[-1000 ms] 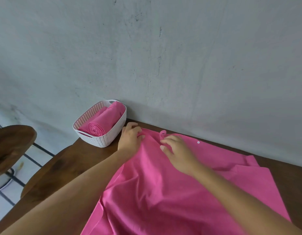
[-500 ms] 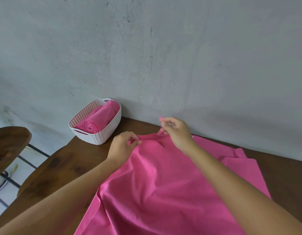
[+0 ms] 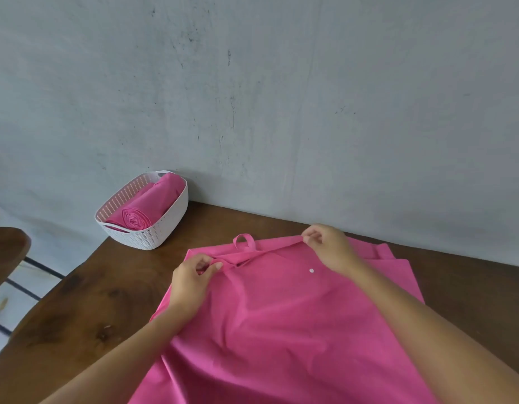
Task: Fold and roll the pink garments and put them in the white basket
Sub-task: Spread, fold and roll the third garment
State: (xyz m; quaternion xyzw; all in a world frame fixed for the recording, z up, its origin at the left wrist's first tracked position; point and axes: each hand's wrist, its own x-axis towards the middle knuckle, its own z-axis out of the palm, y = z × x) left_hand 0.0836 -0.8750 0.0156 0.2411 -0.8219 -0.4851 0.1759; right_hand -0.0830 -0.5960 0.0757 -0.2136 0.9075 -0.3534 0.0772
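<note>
A large pink garment lies spread on the wooden table, with a small loop at its far edge and a white button near its middle. My left hand pinches the garment's top edge on the left. My right hand pinches the same edge further right, and the cloth is pulled taut between them. The white basket stands at the table's far left corner against the wall. A rolled pink garment lies inside it.
A grey wall runs right behind the table's far edge. A dark wooden seat on a black metal frame stands off the table's left side, over a light floor.
My hands have moved apart along the garment's top edge, the right one going further right. The edge is stretched flat, and the loop and the white button now show.
</note>
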